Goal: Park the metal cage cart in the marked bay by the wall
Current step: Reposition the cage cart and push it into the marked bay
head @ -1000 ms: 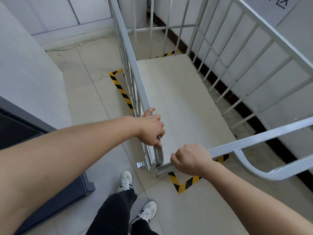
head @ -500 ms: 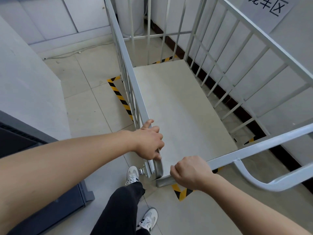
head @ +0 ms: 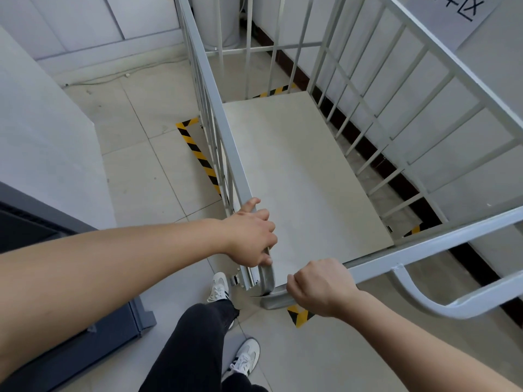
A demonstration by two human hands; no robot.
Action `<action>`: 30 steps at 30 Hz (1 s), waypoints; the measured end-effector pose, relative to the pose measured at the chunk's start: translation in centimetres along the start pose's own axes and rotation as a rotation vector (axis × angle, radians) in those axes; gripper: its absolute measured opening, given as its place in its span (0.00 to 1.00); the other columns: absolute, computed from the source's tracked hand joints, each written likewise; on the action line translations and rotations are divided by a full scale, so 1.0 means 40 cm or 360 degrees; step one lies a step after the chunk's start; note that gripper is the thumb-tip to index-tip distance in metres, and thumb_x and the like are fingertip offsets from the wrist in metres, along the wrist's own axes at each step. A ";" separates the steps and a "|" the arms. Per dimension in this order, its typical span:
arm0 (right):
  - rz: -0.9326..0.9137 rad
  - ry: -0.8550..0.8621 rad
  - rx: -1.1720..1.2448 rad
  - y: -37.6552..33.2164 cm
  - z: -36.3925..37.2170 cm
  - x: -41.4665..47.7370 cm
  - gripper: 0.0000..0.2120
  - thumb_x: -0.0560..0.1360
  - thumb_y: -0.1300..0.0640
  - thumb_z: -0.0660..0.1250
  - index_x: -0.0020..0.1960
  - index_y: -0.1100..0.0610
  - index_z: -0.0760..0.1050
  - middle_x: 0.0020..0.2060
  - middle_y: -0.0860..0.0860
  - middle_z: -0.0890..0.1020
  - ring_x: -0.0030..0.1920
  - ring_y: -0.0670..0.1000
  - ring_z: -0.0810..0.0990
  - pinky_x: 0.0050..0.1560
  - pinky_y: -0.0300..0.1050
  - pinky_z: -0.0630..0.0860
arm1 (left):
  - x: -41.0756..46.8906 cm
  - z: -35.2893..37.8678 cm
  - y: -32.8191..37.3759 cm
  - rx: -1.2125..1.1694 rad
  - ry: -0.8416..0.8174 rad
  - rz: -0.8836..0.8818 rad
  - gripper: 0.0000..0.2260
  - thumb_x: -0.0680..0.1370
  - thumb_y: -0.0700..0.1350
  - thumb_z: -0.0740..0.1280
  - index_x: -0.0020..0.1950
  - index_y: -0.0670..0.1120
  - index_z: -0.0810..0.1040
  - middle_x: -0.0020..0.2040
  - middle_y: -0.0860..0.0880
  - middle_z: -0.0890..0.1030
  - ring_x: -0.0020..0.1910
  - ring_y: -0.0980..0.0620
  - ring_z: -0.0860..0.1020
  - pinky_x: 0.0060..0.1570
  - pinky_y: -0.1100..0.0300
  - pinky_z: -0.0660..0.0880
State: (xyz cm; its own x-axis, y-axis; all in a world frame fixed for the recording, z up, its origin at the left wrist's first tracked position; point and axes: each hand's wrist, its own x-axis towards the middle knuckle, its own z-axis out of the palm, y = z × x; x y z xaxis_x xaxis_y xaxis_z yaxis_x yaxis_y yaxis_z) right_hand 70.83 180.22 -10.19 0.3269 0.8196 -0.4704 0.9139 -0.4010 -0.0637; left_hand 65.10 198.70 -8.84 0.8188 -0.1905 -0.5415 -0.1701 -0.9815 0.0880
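Observation:
The metal cage cart is a grey barred frame with a flat pale floor, standing along the wall on the right. Its floor covers most of the bay marked by yellow-and-black floor tape; tape shows along its left side, at the far end and under its near corner. My left hand is closed around the top rail of the cart's left side, at the near corner. My right hand grips the near end rail, close to the same corner.
A white wall and a dark cabinet stand close on the left. A paper sign hangs on the right wall above a dark skirting. My legs and white shoes are right behind the cart's corner. A cable runs along the far wall.
The cart has rolled a little forward into the bay, covering more of the near tape. My left foot has stepped forward to the cart's corner. Both hands keep their grip.

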 end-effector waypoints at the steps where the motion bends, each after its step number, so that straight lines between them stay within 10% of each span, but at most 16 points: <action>1: 0.0000 0.0007 -0.0011 0.000 0.001 -0.002 0.24 0.76 0.47 0.43 0.30 0.62 0.58 0.24 0.54 0.63 0.24 0.53 0.58 0.27 0.47 0.51 | 0.001 0.001 0.001 -0.0002 0.0014 0.0006 0.19 0.79 0.59 0.55 0.60 0.49 0.76 0.56 0.49 0.75 0.65 0.46 0.64 0.72 0.40 0.40; 30: 0.0064 -0.0002 0.0013 -0.010 -0.011 -0.001 0.24 0.79 0.49 0.50 0.29 0.61 0.60 0.24 0.53 0.65 0.24 0.52 0.59 0.26 0.46 0.53 | -0.009 0.008 0.005 -0.0016 0.0098 -0.0015 0.19 0.79 0.59 0.55 0.60 0.49 0.76 0.57 0.49 0.75 0.66 0.46 0.65 0.74 0.42 0.41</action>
State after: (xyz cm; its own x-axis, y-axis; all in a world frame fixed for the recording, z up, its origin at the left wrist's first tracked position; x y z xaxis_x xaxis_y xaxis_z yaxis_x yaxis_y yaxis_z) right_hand 70.56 180.52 -9.73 0.3630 0.8023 -0.4738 0.8980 -0.4370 -0.0520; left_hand 64.60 198.59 -8.90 0.8525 -0.1818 -0.4900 -0.1569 -0.9833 0.0920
